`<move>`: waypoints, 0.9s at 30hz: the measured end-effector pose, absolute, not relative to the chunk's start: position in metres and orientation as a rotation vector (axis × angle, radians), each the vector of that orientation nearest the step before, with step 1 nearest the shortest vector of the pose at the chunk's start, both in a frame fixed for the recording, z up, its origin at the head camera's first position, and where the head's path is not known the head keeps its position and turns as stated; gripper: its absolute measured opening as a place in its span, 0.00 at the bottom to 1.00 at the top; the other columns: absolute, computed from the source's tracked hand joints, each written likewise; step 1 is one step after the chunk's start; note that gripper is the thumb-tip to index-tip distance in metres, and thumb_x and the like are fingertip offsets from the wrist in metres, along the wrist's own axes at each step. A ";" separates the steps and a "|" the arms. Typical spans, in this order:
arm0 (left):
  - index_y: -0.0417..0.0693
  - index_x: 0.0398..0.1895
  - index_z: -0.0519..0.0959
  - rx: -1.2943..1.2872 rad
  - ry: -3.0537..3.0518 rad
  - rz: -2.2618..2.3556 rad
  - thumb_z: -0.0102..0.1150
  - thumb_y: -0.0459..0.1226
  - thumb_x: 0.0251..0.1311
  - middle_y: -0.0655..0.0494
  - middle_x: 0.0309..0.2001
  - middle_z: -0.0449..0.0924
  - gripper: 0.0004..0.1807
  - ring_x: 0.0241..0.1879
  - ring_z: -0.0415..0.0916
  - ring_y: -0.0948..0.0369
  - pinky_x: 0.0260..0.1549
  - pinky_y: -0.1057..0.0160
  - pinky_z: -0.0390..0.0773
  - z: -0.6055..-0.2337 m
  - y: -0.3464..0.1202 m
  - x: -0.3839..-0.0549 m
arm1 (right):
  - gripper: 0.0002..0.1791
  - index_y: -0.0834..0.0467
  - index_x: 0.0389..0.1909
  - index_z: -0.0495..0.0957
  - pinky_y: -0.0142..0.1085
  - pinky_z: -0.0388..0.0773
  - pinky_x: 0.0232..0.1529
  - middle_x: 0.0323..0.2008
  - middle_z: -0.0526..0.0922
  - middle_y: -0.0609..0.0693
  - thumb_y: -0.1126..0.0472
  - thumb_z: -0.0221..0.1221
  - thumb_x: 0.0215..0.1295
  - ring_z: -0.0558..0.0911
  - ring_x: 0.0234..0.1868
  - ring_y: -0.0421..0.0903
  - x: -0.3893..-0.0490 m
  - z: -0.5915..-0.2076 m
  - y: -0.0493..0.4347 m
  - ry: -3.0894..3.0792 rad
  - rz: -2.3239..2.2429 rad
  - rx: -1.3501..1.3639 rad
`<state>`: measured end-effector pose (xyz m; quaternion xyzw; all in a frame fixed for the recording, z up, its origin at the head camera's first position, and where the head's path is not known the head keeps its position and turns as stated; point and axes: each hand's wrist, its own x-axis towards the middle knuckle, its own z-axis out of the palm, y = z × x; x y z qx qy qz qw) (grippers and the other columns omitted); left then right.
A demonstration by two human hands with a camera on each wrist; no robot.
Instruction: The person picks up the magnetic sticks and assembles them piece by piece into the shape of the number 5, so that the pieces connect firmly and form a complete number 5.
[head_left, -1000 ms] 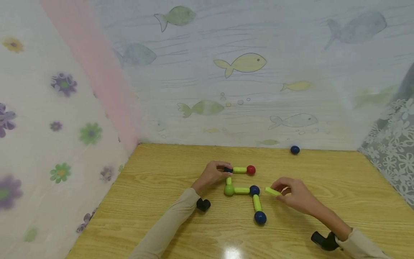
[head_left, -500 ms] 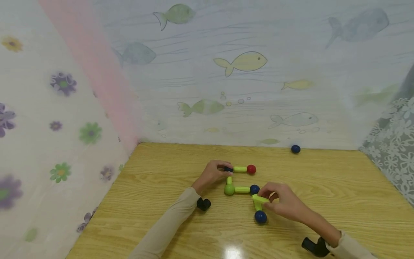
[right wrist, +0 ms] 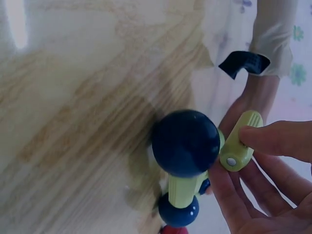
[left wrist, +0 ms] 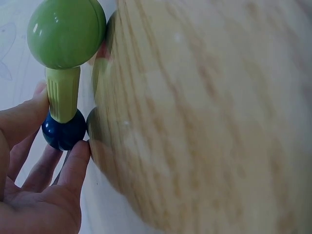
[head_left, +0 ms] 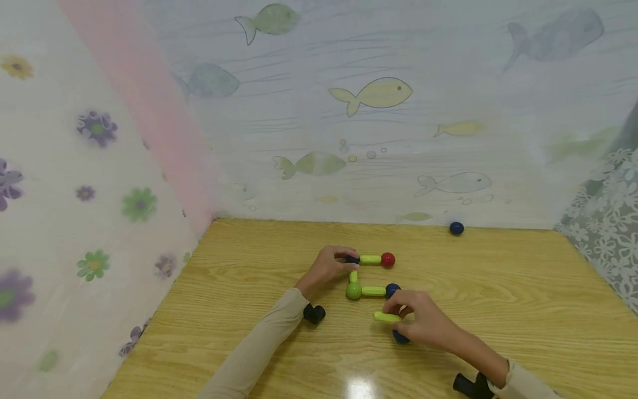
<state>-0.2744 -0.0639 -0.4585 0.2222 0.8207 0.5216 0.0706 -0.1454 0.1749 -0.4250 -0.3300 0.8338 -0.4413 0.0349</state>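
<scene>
My left hand [head_left: 326, 267] pinches a dark blue ball [left wrist: 63, 130] at the far left corner of a joined zigzag of balls and yellow-green rods. From it one rod [head_left: 370, 259] runs right to a red ball [head_left: 387, 260]; another comes forward to a green ball [head_left: 354, 290]. A further rod [head_left: 374, 291] links the green ball to a second blue ball [head_left: 392, 290]. My right hand [head_left: 423, 324] pinches a loose yellow-green rod [head_left: 385, 317] with a silvery end dot. It hovers by the nearest blue ball [right wrist: 185, 143], partly hiding it and the rod [right wrist: 181, 191] behind.
A spare dark blue ball [head_left: 456, 228] lies at the back edge of the wooden table [head_left: 239, 260], near the wall with fish drawings. Black wrist cameras [head_left: 314, 314] sit on both arms. A lacy cloth [head_left: 608, 216] hangs on the right.
My right hand has moved left and toward me with the loose rod, now in front of the front blue ball and its rod. My left hand keeps its hold on the far blue ball.
</scene>
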 end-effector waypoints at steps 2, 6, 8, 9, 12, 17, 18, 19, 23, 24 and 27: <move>0.44 0.43 0.84 0.667 2.473 1.558 0.67 0.36 0.56 0.48 0.56 0.76 0.12 0.55 0.74 0.55 0.53 0.59 0.74 -0.458 -0.064 -0.274 | 0.15 0.55 0.37 0.80 0.34 0.81 0.34 0.37 0.80 0.47 0.73 0.66 0.51 0.80 0.35 0.41 -0.144 -0.427 0.172 2.560 -1.339 -1.035; 0.44 0.44 0.84 0.649 2.471 1.551 0.66 0.36 0.56 0.49 0.57 0.75 0.12 0.55 0.74 0.56 0.52 0.61 0.74 -0.457 -0.064 -0.274 | 0.15 0.54 0.38 0.80 0.34 0.81 0.34 0.37 0.80 0.46 0.73 0.65 0.52 0.79 0.35 0.40 -0.142 -0.429 0.167 2.555 -1.317 -1.084; 0.43 0.44 0.84 0.642 2.464 1.561 0.66 0.35 0.56 0.49 0.57 0.75 0.12 0.55 0.74 0.57 0.52 0.62 0.74 -0.457 -0.064 -0.273 | 0.15 0.54 0.37 0.80 0.33 0.80 0.34 0.36 0.80 0.45 0.73 0.65 0.51 0.79 0.35 0.39 -0.141 -0.431 0.165 2.562 -1.306 -1.118; 0.43 0.44 0.84 0.640 2.459 1.567 0.66 0.35 0.56 0.49 0.57 0.75 0.12 0.55 0.74 0.57 0.52 0.62 0.75 -0.457 -0.064 -0.273 | 0.15 0.54 0.37 0.80 0.33 0.80 0.33 0.36 0.80 0.45 0.74 0.65 0.51 0.79 0.34 0.39 -0.141 -0.432 0.164 2.563 -1.301 -1.137; 0.42 0.44 0.84 0.646 2.439 1.596 0.65 0.34 0.57 0.47 0.57 0.75 0.12 0.55 0.73 0.56 0.51 0.62 0.75 -0.456 -0.064 -0.272 | 0.16 0.54 0.36 0.80 0.32 0.79 0.32 0.35 0.80 0.44 0.75 0.66 0.49 0.78 0.34 0.38 -0.141 -0.436 0.161 2.586 -1.275 -1.203; 0.42 0.44 0.84 0.653 2.428 1.605 0.66 0.34 0.56 0.50 0.56 0.76 0.12 0.55 0.73 0.58 0.51 0.64 0.75 -0.456 -0.063 -0.272 | 0.17 0.53 0.35 0.79 0.31 0.77 0.33 0.34 0.79 0.41 0.75 0.66 0.46 0.76 0.33 0.36 -0.141 -0.442 0.159 2.635 -1.222 -1.246; 0.42 0.44 0.84 0.660 2.428 1.607 0.66 0.34 0.56 0.51 0.55 0.76 0.12 0.55 0.73 0.58 0.51 0.64 0.75 -0.457 -0.063 -0.272 | 0.18 0.53 0.35 0.79 0.31 0.77 0.33 0.34 0.78 0.41 0.75 0.66 0.46 0.75 0.33 0.35 -0.141 -0.443 0.159 2.639 -1.216 -1.245; 0.42 0.44 0.84 0.662 2.430 1.604 0.66 0.34 0.56 0.52 0.55 0.77 0.12 0.55 0.73 0.58 0.51 0.64 0.75 -0.457 -0.063 -0.272 | 0.18 0.53 0.35 0.79 0.32 0.77 0.33 0.33 0.78 0.41 0.76 0.66 0.46 0.75 0.33 0.35 -0.141 -0.444 0.159 2.648 -1.209 -1.251; 0.43 0.44 0.84 0.652 2.433 1.604 0.66 0.34 0.56 0.55 0.54 0.77 0.12 0.54 0.74 0.59 0.50 0.64 0.75 -0.459 -0.063 -0.273 | 0.18 0.53 0.34 0.79 0.31 0.77 0.33 0.34 0.77 0.41 0.76 0.66 0.45 0.74 0.33 0.34 -0.140 -0.447 0.159 2.662 -1.197 -1.265; 0.44 0.44 0.84 0.649 2.433 1.608 0.66 0.34 0.56 0.54 0.54 0.77 0.12 0.54 0.74 0.59 0.50 0.64 0.75 -0.459 -0.063 -0.274 | 0.18 0.53 0.34 0.79 0.31 0.77 0.33 0.34 0.77 0.41 0.76 0.66 0.45 0.75 0.33 0.34 -0.140 -0.447 0.159 2.662 -1.196 -1.269; 0.45 0.44 0.84 0.626 2.431 1.616 0.66 0.35 0.56 0.55 0.54 0.77 0.12 0.54 0.74 0.59 0.49 0.64 0.76 -0.461 -0.063 -0.274 | 0.18 0.54 0.34 0.79 0.31 0.77 0.34 0.34 0.77 0.41 0.76 0.66 0.45 0.75 0.34 0.35 -0.139 -0.449 0.158 2.669 -1.182 -1.281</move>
